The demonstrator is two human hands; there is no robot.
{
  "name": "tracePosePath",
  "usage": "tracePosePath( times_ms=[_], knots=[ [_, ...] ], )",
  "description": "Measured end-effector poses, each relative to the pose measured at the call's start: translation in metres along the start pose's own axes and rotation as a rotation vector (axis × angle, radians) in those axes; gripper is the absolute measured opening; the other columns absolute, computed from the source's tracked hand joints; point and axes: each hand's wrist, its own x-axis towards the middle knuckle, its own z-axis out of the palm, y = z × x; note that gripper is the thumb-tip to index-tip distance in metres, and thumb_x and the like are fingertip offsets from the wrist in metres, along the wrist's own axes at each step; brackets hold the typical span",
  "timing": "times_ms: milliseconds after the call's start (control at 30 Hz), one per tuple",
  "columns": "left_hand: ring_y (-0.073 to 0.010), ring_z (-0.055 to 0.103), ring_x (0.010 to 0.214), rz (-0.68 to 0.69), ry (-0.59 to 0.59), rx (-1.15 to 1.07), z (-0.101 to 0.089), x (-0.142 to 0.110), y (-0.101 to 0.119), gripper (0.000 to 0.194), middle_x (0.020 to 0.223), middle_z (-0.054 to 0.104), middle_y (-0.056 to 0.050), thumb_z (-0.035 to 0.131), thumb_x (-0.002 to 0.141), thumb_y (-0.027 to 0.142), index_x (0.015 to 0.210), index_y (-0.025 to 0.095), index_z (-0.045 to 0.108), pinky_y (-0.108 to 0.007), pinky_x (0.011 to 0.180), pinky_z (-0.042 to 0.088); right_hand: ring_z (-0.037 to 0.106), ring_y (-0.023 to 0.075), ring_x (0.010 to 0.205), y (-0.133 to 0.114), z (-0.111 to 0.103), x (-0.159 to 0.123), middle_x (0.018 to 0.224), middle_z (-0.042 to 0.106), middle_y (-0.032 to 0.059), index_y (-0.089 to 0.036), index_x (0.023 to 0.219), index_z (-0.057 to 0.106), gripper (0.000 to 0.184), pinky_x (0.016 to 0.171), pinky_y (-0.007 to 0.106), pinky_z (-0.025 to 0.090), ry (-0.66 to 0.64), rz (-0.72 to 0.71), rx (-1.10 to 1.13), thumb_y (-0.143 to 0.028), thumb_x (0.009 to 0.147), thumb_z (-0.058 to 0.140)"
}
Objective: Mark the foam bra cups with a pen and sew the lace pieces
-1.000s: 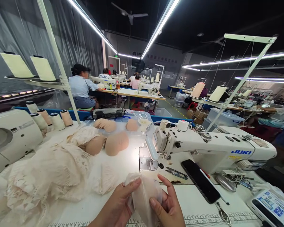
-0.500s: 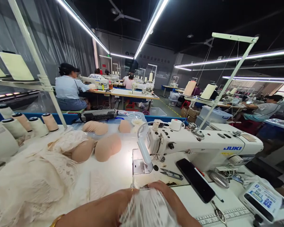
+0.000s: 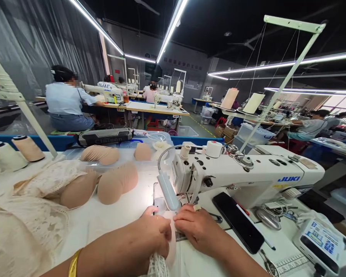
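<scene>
My left hand (image 3: 152,234) and my right hand (image 3: 197,227) lie knuckles up on the white table, side by side, just in front of the needle area of the white JUKI sewing machine (image 3: 248,179). Both press on a pale lace-covered cup piece (image 3: 170,250); most of it is hidden under the hands and its lace edge hangs below my left hand. The fingers of both hands are curled and pinched on the piece. A yellow band is on my left wrist.
Stacks of beige foam cups (image 3: 115,186) and a heap of cream lace (image 3: 25,215) lie to the left. A black phone (image 3: 238,221), snips and a control panel (image 3: 320,240) sit to the right. Thread cones (image 3: 27,148) stand far left. Other people sew at tables behind.
My hands have carried the lace cup piece forward from the table's near edge up to the machine's needle area and laid it flat. The view has swung left.
</scene>
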Motion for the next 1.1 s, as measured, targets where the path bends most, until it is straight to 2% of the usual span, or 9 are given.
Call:
tracePosePath(
  times_ms=[67,200,400,567,967,1100],
  knots=[
    [-0.0259,0.065,0.093,0.001,-0.006,-0.009,0.0,0.001,0.001,0.025,0.11,0.074,-0.005,0.075,0.072,0.004,0.08,0.027,0.078,-0.043,0.098,0.043,0.069,0.0201,0.096,0.001,0.002,0.0,0.109,0.082,0.0035,-0.023,0.103,0.071,0.032,0.08,0.03,0.051,-0.022,0.027,-0.022,0.0,0.099,0.049],
    [-0.0269,0.066,0.095,-0.01,0.004,-0.024,0.002,0.001,-0.002,0.026,0.109,0.074,-0.005,0.074,0.071,0.004,0.082,0.027,0.078,-0.045,0.102,0.04,0.072,0.0205,0.1,0.006,0.007,-0.003,0.118,0.081,0.0063,-0.025,0.113,0.071,0.036,0.089,0.032,0.053,-0.058,0.079,-0.07,-0.001,0.101,0.047],
    [-0.0271,0.065,0.097,-0.02,0.022,-0.039,0.01,0.001,-0.015,0.034,0.114,0.074,-0.004,0.076,0.068,0.003,0.088,0.029,0.081,-0.045,0.102,0.038,0.074,0.022,0.101,0.009,0.009,-0.004,0.119,0.081,0.0055,-0.026,0.118,0.071,0.037,0.098,0.036,0.054,-0.065,0.124,-0.112,-0.001,0.1,0.05],
    [-0.0265,0.065,0.095,0.021,0.073,-0.066,0.011,0.004,-0.019,0.022,0.109,0.074,-0.005,0.078,0.076,0.01,0.086,0.029,0.081,-0.044,0.105,0.039,0.074,0.0238,0.106,0.01,0.01,-0.004,0.118,0.081,0.0051,-0.026,0.117,0.071,0.035,0.098,0.036,0.054,-0.056,0.139,-0.128,-0.003,0.101,0.05],
    [-0.026,0.064,0.098,0.013,0.093,-0.063,0.015,0.003,-0.019,0.019,0.114,0.074,-0.004,0.08,0.076,0.012,0.085,0.029,0.082,-0.041,0.1,0.038,0.073,0.024,0.105,0.009,0.008,-0.006,0.123,0.08,0.0058,-0.026,0.117,0.072,0.037,0.092,0.034,0.055,-0.092,0.165,-0.123,-0.001,0.099,0.051],
    [-0.0235,0.064,0.095,-0.014,0.054,-0.073,0.013,0.006,-0.021,0.018,0.114,0.074,-0.002,0.077,0.08,0.011,0.085,0.028,0.081,-0.041,0.099,0.035,0.072,0.0242,0.106,0.008,0.009,-0.007,0.124,0.079,0.0052,-0.027,0.116,0.072,0.038,0.09,0.033,0.055,-0.098,0.186,-0.112,-0.002,0.098,0.051]
  ],
)
